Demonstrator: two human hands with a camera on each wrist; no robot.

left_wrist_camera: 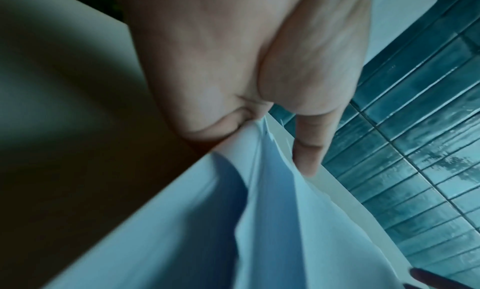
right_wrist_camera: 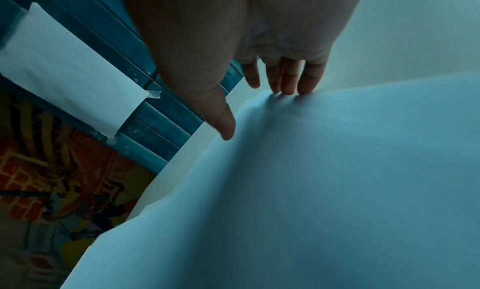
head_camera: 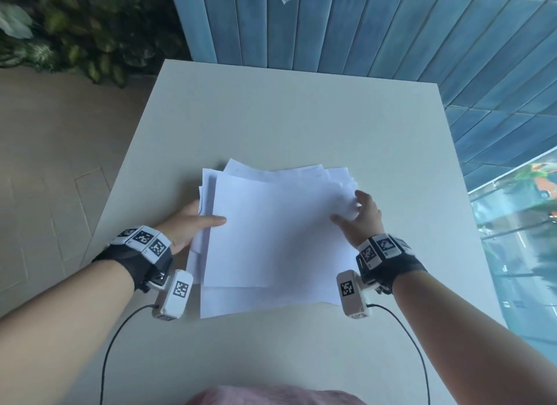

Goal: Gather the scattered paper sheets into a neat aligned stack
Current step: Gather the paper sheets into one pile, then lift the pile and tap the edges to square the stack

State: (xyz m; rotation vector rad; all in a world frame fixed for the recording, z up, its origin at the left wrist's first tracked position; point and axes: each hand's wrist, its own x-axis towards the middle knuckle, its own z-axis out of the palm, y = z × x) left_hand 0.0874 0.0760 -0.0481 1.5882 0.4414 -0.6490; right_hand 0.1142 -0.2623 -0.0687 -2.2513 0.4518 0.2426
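A loose pile of white paper sheets lies at the middle of the pale table, its edges fanned and out of line. My left hand grips the pile's left edge, thumb on top and fingers underneath; the left wrist view shows the thumb on the lifted sheets. My right hand rests at the pile's right edge. In the right wrist view its straight fingers and thumb touch the top sheet with their tips.
A blue tiled wall stands behind the table, with a sheet taped to it. Plants fill the far left above a tan floor, and a window is on the right. Black cables trail over the table's near edge.
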